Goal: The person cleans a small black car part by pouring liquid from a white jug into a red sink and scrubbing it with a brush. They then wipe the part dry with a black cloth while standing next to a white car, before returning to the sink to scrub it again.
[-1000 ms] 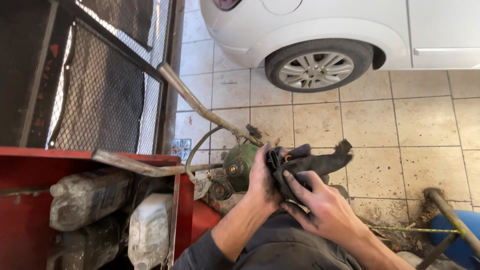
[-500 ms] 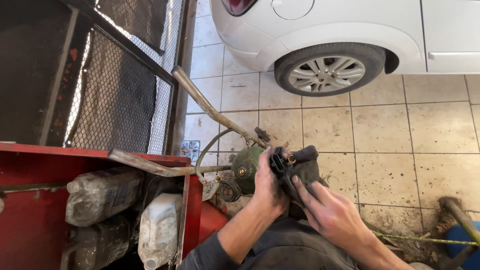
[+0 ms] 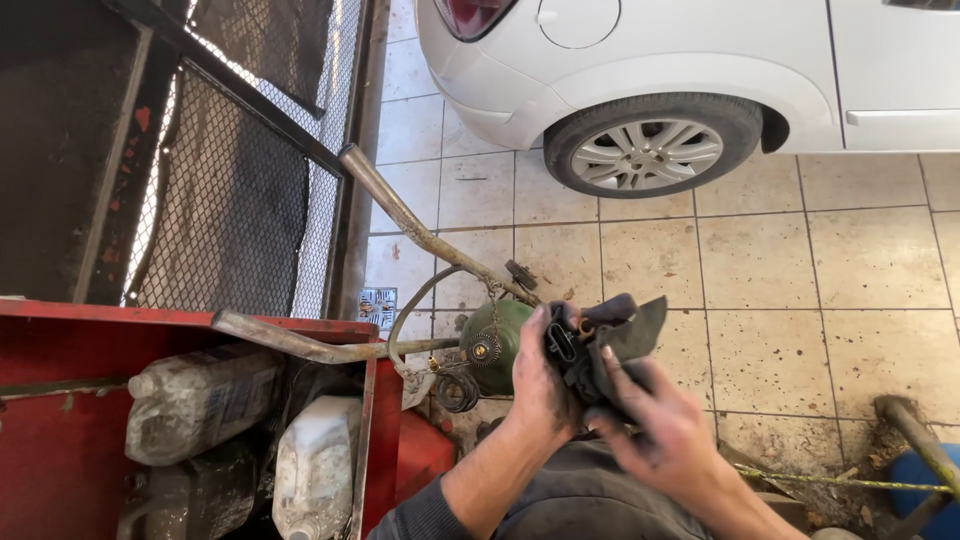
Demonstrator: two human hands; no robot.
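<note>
My left hand (image 3: 535, 385) and my right hand (image 3: 655, 420) are both closed around a dark, greasy rag (image 3: 615, 335) wrapped about a small black part (image 3: 562, 342) whose shape is mostly hidden. Both hands are smeared with grime. Just left of my left hand stands a green rounded tank (image 3: 495, 345) with a brass fitting and a curved hose (image 3: 415, 310). A long rusty metal handle (image 3: 420, 225) slants up and left from behind it.
A red metal bin (image 3: 375, 430) at the lower left holds dirty plastic jugs (image 3: 315, 465). A mesh cage (image 3: 225, 190) stands at the left. A white car's rear wheel (image 3: 650, 150) is ahead on the tiled floor (image 3: 850, 260). A blue object (image 3: 915, 490) lies at lower right.
The view has shifted, so the car and the bin sit further right. The rag, spread out to the right a second ago, is now bunched up between my hands.
</note>
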